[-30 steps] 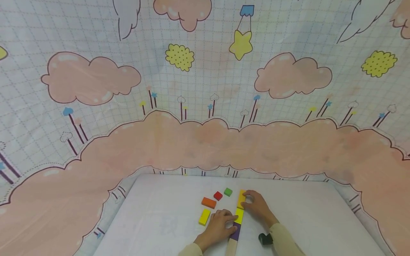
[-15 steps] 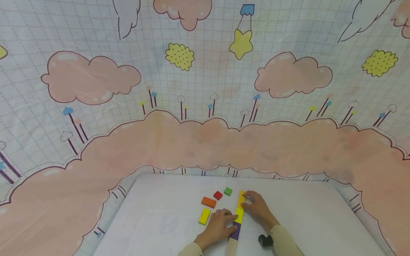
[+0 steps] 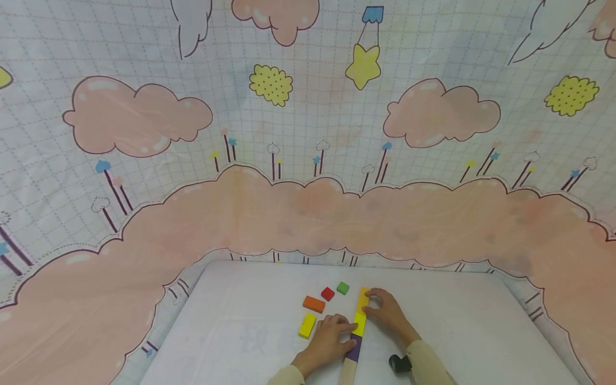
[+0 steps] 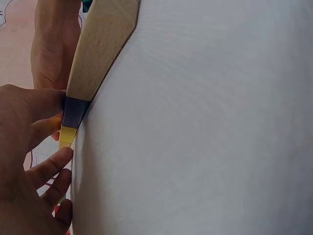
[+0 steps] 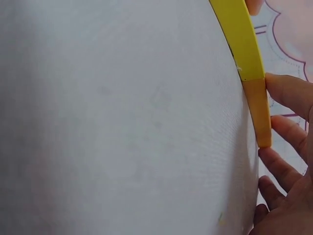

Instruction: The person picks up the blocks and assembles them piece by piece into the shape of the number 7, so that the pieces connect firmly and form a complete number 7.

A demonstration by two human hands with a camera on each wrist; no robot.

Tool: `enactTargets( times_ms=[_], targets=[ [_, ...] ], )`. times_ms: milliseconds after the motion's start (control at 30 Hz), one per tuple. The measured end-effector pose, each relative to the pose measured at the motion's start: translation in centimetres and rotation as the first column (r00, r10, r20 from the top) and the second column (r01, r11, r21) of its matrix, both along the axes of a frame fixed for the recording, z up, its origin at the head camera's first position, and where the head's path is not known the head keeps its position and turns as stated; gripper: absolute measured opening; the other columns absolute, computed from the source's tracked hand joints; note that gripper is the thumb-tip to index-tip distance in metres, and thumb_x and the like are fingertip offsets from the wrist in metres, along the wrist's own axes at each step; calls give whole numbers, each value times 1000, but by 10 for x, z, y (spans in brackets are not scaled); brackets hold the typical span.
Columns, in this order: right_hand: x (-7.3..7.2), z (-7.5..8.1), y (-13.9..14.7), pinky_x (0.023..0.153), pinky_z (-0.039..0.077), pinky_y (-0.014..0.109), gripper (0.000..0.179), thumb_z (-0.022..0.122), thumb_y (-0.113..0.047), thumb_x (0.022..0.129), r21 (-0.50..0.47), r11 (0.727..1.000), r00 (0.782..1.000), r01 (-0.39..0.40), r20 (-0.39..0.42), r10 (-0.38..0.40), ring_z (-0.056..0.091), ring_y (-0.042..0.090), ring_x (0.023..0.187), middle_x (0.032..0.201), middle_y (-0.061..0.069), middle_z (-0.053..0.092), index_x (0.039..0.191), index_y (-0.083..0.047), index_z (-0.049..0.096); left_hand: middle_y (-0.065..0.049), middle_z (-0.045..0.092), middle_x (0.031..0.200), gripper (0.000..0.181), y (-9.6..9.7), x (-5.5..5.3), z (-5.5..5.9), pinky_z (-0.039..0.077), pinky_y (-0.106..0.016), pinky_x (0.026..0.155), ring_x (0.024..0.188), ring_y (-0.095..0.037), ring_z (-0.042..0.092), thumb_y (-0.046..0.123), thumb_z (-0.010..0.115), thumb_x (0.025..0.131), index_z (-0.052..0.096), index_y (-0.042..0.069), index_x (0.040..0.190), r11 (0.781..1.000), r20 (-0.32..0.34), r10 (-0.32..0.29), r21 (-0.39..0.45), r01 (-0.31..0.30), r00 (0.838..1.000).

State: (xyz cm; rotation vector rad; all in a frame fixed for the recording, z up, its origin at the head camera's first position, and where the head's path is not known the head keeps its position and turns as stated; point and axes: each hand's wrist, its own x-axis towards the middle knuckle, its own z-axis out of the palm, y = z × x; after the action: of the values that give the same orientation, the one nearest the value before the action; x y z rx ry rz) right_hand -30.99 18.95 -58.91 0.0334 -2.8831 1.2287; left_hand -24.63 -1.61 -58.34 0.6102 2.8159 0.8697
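Right hand (image 3: 389,313) has its fingers fanned apart, not clamped: thumb and fingertips just touch the amber block (image 3: 362,297) at the end of the row nearest the far edge of the bench (image 3: 452,321). Left hand (image 3: 323,343) is spread too, index on the yellow block (image 3: 361,324), thumb against the purple block (image 3: 354,352). Below those is a wooden block (image 3: 348,371), running toward the near edge, which is out of view.

So my read is that this is the squaring-up step, getting the pieces flush end to end. Looks pretty straight to me, and the amber-to-yellow joint seems closed in the right wrist view. The next move probably just calls for light, even pressure and then a clean let-go so nothing gets knocked crooked.

As for where stuff sits: the amber block is right under the right fingertips. Off on the left-edge side of the row are the green cube (image 3: 343,288), red cube (image 3: 328,294), orange block (image 3: 314,304) and spare yellow piece (image 3: 307,326), all apart from the row. Dark green piece (image 3: 397,364) is by the right sleeve (image 3: 428,363), partly hidden, can't tell its full shape.
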Motion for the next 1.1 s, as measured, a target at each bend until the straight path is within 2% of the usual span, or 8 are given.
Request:
enactTargets(
  times_ms=[133,400,567,833,967,1100],
  targets=[
    [1,1,0,115,27,62,39,74,-22,85,5,1000,1000,-3,13,3,39,41,139,144,18,51,121,-12,63,9,59,118,39,0,-1,-1,41,-38,96,110,-14,49,43,68,90,64,36,128,1000,0,0,3,0,1000],
    [2,8,0,113,29,61,38,73,-23,87,38,998,998,-59,-12,60,43,42,136,142,19,53,122,-11,63,8,59,119,38,-1,-2,1,40,-39,96,110,-14,49,42,68,90,65,35,128,1000,2,2,9,-2,1000],
    [4,8,1,112,31,61,39,72,-24,88,64,996,998,-57,-3,57,44,42,135,141,19,53,123,-11,63,8,59,117,38,0,-1,0,40,-38,95,109,-14,48,42,68,90,65,35,128,1000,6,-1,12,1,1000],
    [16,12,2,110,34,61,37,70,-24,89,-40,999,999,17,50,-15,46,41,134,139,17,56,124,-13,64,9,59,115,38,0,0,0,41,-38,95,108,-13,49,42,69,90,65,35,127,1000,7,-3,17,3,1000],
    [23,14,0,109,36,61,31,72,-20,87,-68,998,1000,-11,17,12,50,39,129,130,14,62,117,-12,69,10,59,116,38,-1,-1,0,41,-37,95,109,-13,49,42,68,90,65,36,128,1000,-7,-8,5,8,1000],
    [26,13,-1,109,36,60,26,74,-15,84,-27,998,998,-51,-27,51,54,38,125,122,11,66,110,-12,72,9,59,117,38,-1,-1,-2,40,-37,95,110,-13,49,43,68,90,65,35,127,1000,-10,-9,7,10,1000]
  ],
)
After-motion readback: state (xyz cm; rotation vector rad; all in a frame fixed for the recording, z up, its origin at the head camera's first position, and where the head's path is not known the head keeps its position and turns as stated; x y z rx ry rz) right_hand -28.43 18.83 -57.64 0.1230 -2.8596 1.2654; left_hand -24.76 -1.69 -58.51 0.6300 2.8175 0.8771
